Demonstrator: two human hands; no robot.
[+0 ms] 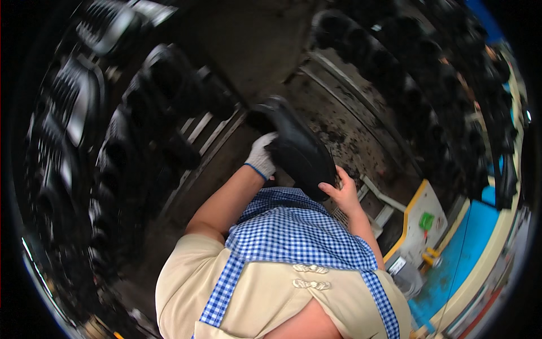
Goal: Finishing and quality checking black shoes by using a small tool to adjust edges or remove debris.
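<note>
I hold a black rubber boot (296, 148) in front of my chest, its dark sole side facing the camera. My left hand (261, 155), in a white knitted glove with a blue cuff, grips the boot's left edge. My right hand (341, 191) is bare and holds the boot's lower right end with the fingers curled around it. My blue-and-white checked apron (293, 237) and beige shirt fill the lower middle of the view.
Rows of black boots (164, 90) hang on racks to the left, blurred by motion. More black boots (418, 85) line a rack at the upper right. A dirty metal conveyor frame (344, 107) runs behind the boot. A blue floor strip (463, 254) and a yellow-edged panel (420, 223) lie at the right.
</note>
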